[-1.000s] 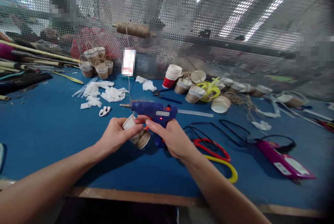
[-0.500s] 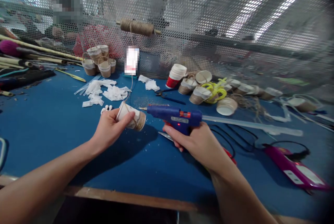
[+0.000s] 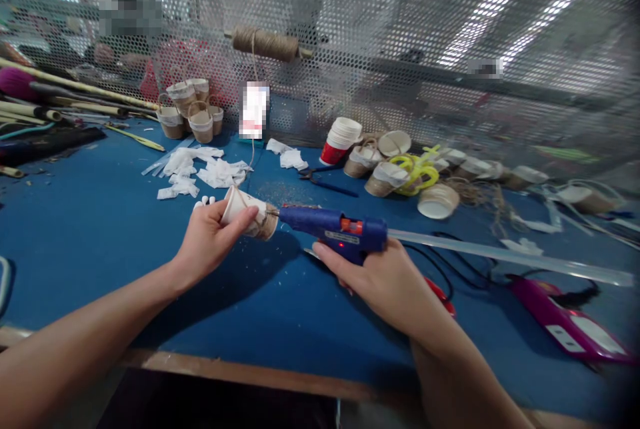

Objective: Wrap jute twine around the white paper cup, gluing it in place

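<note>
My left hand is closed around a white paper cup, tilted on its side with its base to the right. Brown twine is wound round the base end, and a strand runs across the white wall. My right hand grips a blue hot glue gun with its red light on. The nozzle tip meets the cup at the edge of the twine wrap. A long clear glue stick sticks out of the gun's back. Scissors with red handles lie partly hidden under my right hand.
A twine spool hangs on the mesh behind. Finished small baskets and white fabric scraps are at back left. Stacked paper cups, pliers and twine-wrapped cups stand at back right. A purple device lies far right.
The glue gun's nozzle has come left and slightly down onto the cup, closing the small gap between them. The glue stick now points farther right and lower. My left hand still holds the cup.
</note>
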Tool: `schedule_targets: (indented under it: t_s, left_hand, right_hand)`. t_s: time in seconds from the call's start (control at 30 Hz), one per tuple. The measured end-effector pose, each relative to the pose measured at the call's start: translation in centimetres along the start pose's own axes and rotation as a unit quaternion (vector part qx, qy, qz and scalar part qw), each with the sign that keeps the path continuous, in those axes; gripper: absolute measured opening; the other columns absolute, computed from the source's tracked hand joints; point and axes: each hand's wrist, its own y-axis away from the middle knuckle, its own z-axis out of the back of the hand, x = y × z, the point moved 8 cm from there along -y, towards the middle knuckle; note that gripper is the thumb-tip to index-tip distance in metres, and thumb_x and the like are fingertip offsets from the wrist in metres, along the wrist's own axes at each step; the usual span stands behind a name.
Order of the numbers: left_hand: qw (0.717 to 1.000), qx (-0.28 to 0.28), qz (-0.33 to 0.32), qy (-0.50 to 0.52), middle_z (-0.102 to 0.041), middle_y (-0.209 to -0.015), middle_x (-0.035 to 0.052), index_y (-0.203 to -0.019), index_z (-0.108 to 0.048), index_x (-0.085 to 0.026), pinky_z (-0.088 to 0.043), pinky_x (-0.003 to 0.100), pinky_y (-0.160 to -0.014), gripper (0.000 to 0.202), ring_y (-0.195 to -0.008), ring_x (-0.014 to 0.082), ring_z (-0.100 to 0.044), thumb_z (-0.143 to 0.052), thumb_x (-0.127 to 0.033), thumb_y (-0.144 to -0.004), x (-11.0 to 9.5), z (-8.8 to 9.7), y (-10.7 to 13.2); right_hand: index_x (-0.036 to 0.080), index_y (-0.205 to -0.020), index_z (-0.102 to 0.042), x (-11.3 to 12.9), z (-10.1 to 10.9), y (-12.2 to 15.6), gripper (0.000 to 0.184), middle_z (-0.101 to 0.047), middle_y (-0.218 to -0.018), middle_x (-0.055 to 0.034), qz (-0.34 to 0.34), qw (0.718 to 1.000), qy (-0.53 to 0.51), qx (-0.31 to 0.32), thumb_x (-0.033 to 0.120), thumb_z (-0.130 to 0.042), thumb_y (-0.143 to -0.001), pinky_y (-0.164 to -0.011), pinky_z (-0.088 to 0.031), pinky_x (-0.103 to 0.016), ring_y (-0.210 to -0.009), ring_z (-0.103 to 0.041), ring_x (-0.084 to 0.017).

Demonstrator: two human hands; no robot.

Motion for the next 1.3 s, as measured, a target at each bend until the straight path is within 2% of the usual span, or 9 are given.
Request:
schedule_targets:
  t_s: [0.13, 0.23, 0.4, 0.53, 0.63, 0.87, 1.1, 1.3]
  left_hand:
    - [1.000, 0.001, -0.002, -0.015, -0.035, -0.044, -0.0048, -0.048, -0.048, -0.019, -0.020, 0.024, -0.040, 0.029, -0.044, 0.0088, -0.025, -0.060, -0.031, -0.071, 0.2, 0.0, -0.1]
    - [1.000, -0.002, 0.001, -0.028, -0.036, -0.044, -0.0048, -0.050, -0.050, -0.019, -0.020, 0.024, -0.041, 0.028, -0.044, 0.0090, -0.026, -0.059, -0.033, -0.072, 0.4, 0.0, -0.1]
    - [1.000, -0.011, 0.006, -0.018, -0.033, -0.043, -0.0053, -0.046, -0.047, -0.019, -0.019, 0.024, -0.039, 0.030, -0.043, 0.0086, -0.024, -0.060, -0.031, -0.070, 0.2, 0.1, -0.1]
    - [0.999, -0.017, 0.000, -0.030, -0.034, -0.043, -0.0052, -0.045, -0.046, -0.018, -0.019, 0.023, -0.038, 0.030, -0.042, 0.0081, -0.024, -0.059, -0.029, -0.071, 0.1, 0.2, -0.1]
    - [0.999, -0.013, -0.013, -0.047, -0.034, -0.044, -0.0052, -0.048, -0.048, -0.017, -0.021, 0.022, -0.038, 0.029, -0.043, 0.0077, -0.025, -0.056, -0.031, -0.073, 0.0, 0.2, -0.2]
    - [0.998, -0.007, -0.013, -0.064, -0.032, -0.044, -0.0058, -0.049, -0.044, -0.017, -0.021, 0.021, -0.037, 0.031, -0.042, 0.0072, -0.026, -0.055, -0.036, -0.072, -0.1, -0.1, -0.1]
    - [0.999, -0.003, 0.002, -0.054, -0.037, -0.046, -0.0052, -0.052, -0.051, -0.016, -0.025, 0.020, -0.038, 0.028, -0.043, 0.0070, -0.028, -0.054, -0.036, -0.072, 0.4, -0.1, -0.3]
    - [0.999, -0.003, 0.017, -0.049, -0.038, -0.046, -0.0044, -0.053, -0.053, -0.015, -0.026, 0.020, -0.040, 0.030, -0.044, 0.0073, -0.029, -0.054, -0.038, -0.072, 0.6, -0.1, -0.3]
  right_hand:
    - [0.023, -0.074, -0.063, -0.4, -0.4, 0.2, 0.013, -0.064, -0.066, -0.0024, -0.004, 1.000, 0.025, 0.018, 0.032, -0.055, -0.077, -0.054, -0.044, -0.031, -0.062, -0.061, -0.019]
    - [0.023, -0.075, -0.064, -0.6, -0.4, 0.3, 0.015, -0.064, -0.064, -0.0031, 0.006, 0.998, 0.050, 0.024, 0.033, -0.054, -0.077, -0.056, -0.043, -0.031, -0.062, -0.060, -0.020]
    - [0.026, -0.081, -0.068, 0.2, -0.1, 0.4, 0.014, -0.057, -0.052, -0.0006, 0.063, 0.995, 0.070, 0.024, 0.029, -0.058, -0.072, -0.054, -0.040, -0.029, -0.055, -0.054, -0.018]
    - [0.025, -0.080, -0.069, 0.8, -0.3, 0.7, 0.015, -0.058, -0.053, -0.0017, 0.095, 0.989, 0.114, 0.030, 0.029, -0.055, -0.076, -0.055, -0.041, -0.029, -0.056, -0.055, -0.018]
    - [0.024, -0.085, -0.068, 1.3, -0.2, 1.0, 0.019, -0.060, -0.055, -0.0023, 0.129, 0.978, 0.164, 0.013, 0.029, -0.051, -0.079, -0.054, -0.041, -0.028, -0.056, -0.055, -0.017]
    - [0.022, -0.091, -0.067, 2.3, -0.6, 1.8, 0.030, -0.061, -0.056, -0.0017, 0.234, 0.931, 0.280, 0.000, 0.015, -0.039, -0.085, -0.054, -0.042, -0.026, -0.055, -0.057, -0.016]
    - [0.020, -0.083, -0.068, 3.4, -1.1, 1.9, 0.031, -0.064, -0.063, -0.0045, 0.248, 0.916, 0.315, 0.008, 0.019, -0.037, -0.087, -0.056, -0.046, -0.028, -0.060, -0.059, -0.018]
    - [0.019, -0.075, -0.066, 3.6, -0.4, 0.9, 0.029, -0.064, -0.064, -0.0046, 0.169, 0.951, 0.259, 0.017, 0.021, -0.040, -0.086, -0.058, -0.048, -0.026, -0.063, -0.061, -0.017]
